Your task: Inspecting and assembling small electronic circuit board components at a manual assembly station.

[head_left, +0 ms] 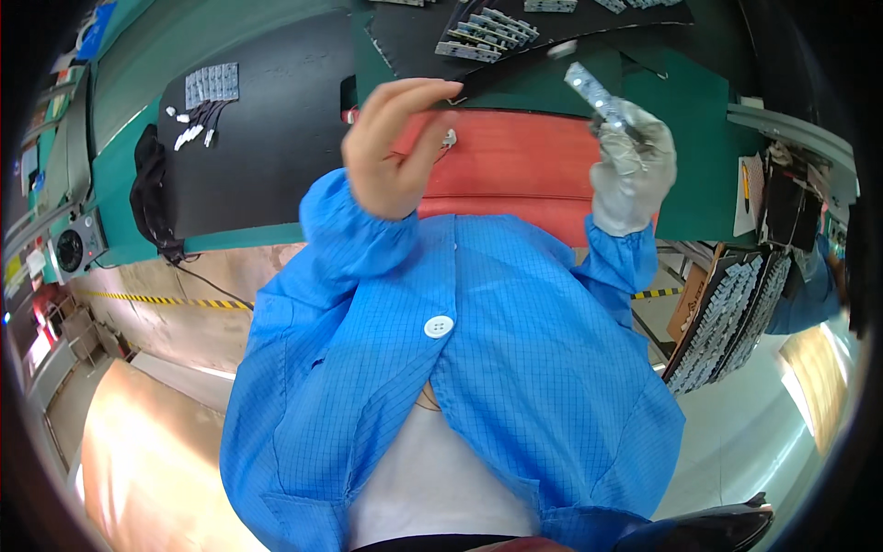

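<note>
My right hand (pixel 635 166), in a pale grey work glove, is closed on the lower end of a narrow circuit board strip (pixel 591 89). The strip tilts up to the left and carries white round spots. My bare left hand (pixel 391 147) is raised over the left part of a red mat (pixel 524 156), slightly blurred. Its fingers curve with a gap between thumb and forefinger, and nothing shows in that gap. Just beside its thumb is a small white connector (pixel 449 138) with a thin wire; I cannot tell whether the hand touches it.
Several board strips (pixel 483 37) lie on a black mat at the back. At left, a row of strips (pixel 212 83) with wires and white connectors (pixel 189 136) rests on a black sheet (pixel 276 156). A rack of strips (pixel 727 317) stands at right, near a person's blue sleeve (pixel 802 299).
</note>
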Demonstrator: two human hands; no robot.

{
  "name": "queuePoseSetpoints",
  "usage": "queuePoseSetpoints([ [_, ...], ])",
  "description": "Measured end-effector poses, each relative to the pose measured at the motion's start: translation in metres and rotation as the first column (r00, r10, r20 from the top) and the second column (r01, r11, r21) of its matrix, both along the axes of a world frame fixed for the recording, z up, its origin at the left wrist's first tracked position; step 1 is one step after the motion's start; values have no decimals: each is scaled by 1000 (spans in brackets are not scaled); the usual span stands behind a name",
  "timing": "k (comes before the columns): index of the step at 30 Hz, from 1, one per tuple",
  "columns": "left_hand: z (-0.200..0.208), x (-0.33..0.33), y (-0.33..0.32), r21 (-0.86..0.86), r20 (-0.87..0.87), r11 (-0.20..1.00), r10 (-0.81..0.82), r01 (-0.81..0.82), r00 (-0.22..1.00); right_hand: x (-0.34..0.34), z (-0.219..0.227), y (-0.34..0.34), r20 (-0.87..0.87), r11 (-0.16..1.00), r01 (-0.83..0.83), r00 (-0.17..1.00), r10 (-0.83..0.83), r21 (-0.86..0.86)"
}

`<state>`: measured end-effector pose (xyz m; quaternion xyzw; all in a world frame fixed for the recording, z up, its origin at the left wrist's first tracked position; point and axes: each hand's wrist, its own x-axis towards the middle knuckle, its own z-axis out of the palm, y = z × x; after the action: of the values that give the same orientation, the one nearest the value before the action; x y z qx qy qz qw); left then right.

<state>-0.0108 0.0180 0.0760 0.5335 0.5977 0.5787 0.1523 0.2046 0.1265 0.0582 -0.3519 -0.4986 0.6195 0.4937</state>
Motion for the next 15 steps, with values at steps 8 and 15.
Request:
queuePoseSetpoints([
  [8,127,-22,-61,449,81,831,-405,330,911,27,37,-1,321,931,244,889,-327,273],
  [15,140,-1,-50,615,3,714,-427,335,904,33,41,-4,459,880,246,777,-430,407],
])
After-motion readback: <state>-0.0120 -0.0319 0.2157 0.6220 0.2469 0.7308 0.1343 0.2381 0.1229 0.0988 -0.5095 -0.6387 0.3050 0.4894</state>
